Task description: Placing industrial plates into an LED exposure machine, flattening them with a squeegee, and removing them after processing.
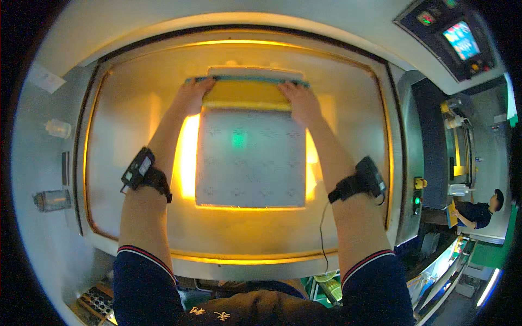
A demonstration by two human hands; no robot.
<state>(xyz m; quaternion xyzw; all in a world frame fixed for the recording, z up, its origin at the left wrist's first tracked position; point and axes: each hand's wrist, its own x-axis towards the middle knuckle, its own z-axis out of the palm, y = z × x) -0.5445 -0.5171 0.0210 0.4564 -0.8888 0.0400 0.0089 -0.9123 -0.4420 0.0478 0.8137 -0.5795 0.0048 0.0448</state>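
My left hand and my right hand grip the two ends of a long teal bar, with fingers curled over its far edge. Below the bar is a wide yellow surface; I cannot tell whether it belongs to the bar. They stand over the far end of a pale square sheet with rows of faint fine markings and a green light spot on it. Bright yellow light glows from under the sheet's edges. Behind the bar, a thin strip of another flat piece shows.
The sheet lies within a large framed bed with a raised rim. At right are a side panel with a green button and a control screen. Clear bottles are along the left. A co-worker holds a yellow board farther right.
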